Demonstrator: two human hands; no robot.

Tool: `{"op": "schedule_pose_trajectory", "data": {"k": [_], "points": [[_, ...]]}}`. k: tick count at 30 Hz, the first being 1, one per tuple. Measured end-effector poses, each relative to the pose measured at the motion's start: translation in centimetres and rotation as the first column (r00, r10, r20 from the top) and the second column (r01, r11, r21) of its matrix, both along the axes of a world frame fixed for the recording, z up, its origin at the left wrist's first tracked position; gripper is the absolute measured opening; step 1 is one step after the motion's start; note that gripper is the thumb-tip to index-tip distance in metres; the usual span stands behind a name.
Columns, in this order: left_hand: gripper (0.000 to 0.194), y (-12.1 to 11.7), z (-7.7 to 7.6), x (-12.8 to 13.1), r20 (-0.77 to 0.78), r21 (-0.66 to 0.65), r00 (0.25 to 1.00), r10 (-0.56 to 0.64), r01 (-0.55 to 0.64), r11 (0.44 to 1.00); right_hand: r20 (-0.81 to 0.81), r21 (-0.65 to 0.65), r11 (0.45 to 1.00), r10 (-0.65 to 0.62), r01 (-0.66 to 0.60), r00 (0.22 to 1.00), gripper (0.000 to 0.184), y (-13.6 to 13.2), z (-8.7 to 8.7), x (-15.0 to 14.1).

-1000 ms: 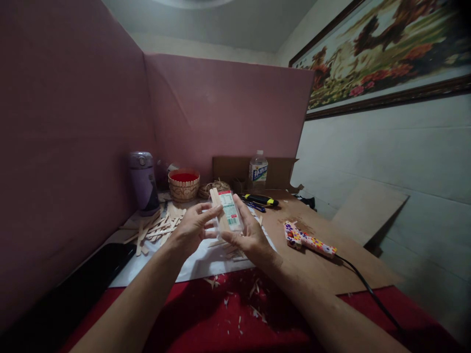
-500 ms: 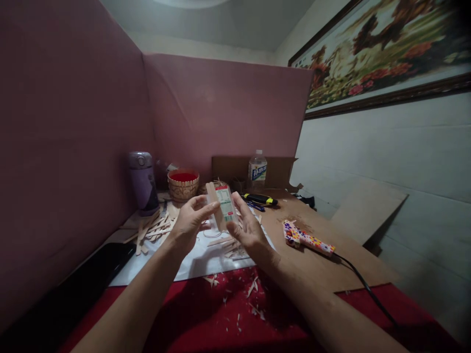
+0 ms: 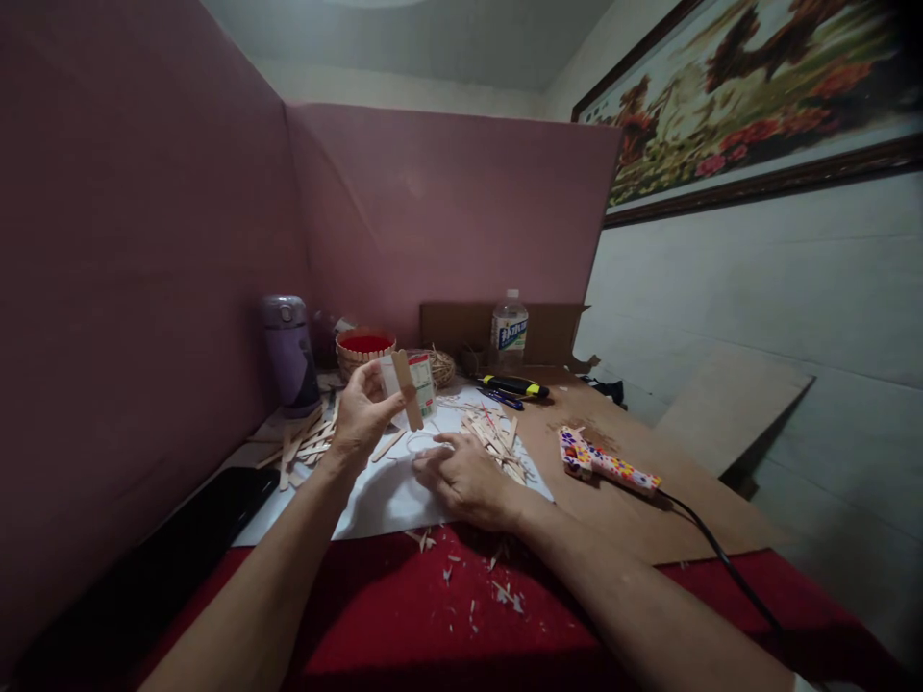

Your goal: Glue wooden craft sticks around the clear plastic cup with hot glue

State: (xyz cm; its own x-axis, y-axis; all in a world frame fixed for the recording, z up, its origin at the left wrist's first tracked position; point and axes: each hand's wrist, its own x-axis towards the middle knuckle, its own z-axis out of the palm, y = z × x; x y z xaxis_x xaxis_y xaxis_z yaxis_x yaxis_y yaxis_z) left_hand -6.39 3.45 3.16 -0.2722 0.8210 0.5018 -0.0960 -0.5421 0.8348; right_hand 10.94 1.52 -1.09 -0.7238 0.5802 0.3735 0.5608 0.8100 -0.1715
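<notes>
My left hand is closed on a small clear plastic container, holding it up above the white sheet. Flat wooden craft sticks stand along the container's near side, and a red, white and green label shows beside them. My right hand is low over the white sheet, its fingers curled together; what lies under the fingertips is hidden. Just beyond these fingers lies a thin pale loop, perhaps string or wire. A pile of craft sticks and slivers is beside the right hand.
More craft sticks lie left, near a purple flask and a dark phone-like slab. Behind are a stick-covered bowl, a bottle and a black-yellow cutter. A corded, flower-patterned glue gun rests on cardboard at right.
My right hand has let go of the container and moved down to the sheet. The left hand now holds the container alone, turned and shifted slightly left.
</notes>
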Motion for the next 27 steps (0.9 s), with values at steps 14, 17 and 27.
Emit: {"op": "schedule_pose_trajectory", "data": {"k": [14, 17, 27], "points": [[0.067, 1.3, -2.9, 0.0, -0.178, -0.15, 0.98, -0.095, 0.068, 0.986, 0.158, 0.107, 0.869, -0.495, 0.484, 0.854, 0.037, 0.7, 0.4, 1.9], [0.065, 1.8, -3.5, 0.0, -0.204, -0.116, 0.97, -0.134, 0.112, 0.987, 0.147, 0.072, 0.861, -0.509, 0.504, 0.848, 0.037, 0.6, 0.5, 1.8], [0.057, 1.9, -4.8, 0.0, -0.185, -0.11, 0.964, -0.192, 0.174, 0.979, 0.107, 0.045, 0.86, -0.51, 0.508, 0.854, 0.036, 0.7, 0.5, 1.9]]}}
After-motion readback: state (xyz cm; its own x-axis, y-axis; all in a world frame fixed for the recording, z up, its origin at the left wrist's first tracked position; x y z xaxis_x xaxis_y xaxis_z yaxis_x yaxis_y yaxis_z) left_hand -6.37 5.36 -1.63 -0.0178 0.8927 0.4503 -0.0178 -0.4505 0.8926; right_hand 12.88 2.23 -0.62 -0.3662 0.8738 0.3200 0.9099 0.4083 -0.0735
